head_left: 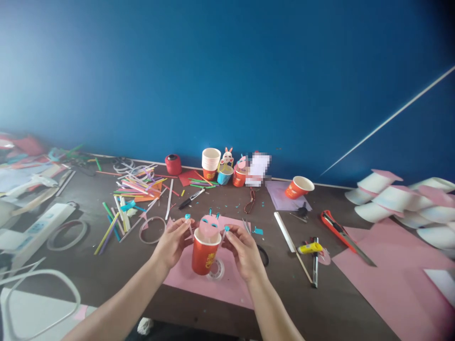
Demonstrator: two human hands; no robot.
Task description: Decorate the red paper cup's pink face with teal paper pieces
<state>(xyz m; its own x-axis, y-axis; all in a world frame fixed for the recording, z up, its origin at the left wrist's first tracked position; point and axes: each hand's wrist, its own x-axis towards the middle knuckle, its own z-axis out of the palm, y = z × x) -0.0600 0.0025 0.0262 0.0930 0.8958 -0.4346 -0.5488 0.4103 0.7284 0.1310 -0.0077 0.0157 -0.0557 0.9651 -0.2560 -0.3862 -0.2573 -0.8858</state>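
Observation:
A red paper cup (204, 255) with yellow characters is in front of me, tilted a little. From its opening rises a pink paper face (209, 224) with blue eye shapes and two dark-and-blue upright pieces on top. My left hand (175, 240) pinches a thin pale strip with a blue tip (187, 216) at the cup's left side. On the other side, my right hand (241, 246) pinches a similar strip with a blue tip (226, 228). Whether the cup rests on the pink sheet (227, 286) or hangs just above it, I cannot tell. A white tape roll (216, 269) shows partly behind it.
Coloured straws (140, 182) lie in a heap at left, near a power strip (42, 232). Stacked paper cups (211, 161) and a rabbit figure (227, 158) stand by the wall. A red box cutter (346, 237), a glue tube (310, 248) and pink paper (398, 265) are at right.

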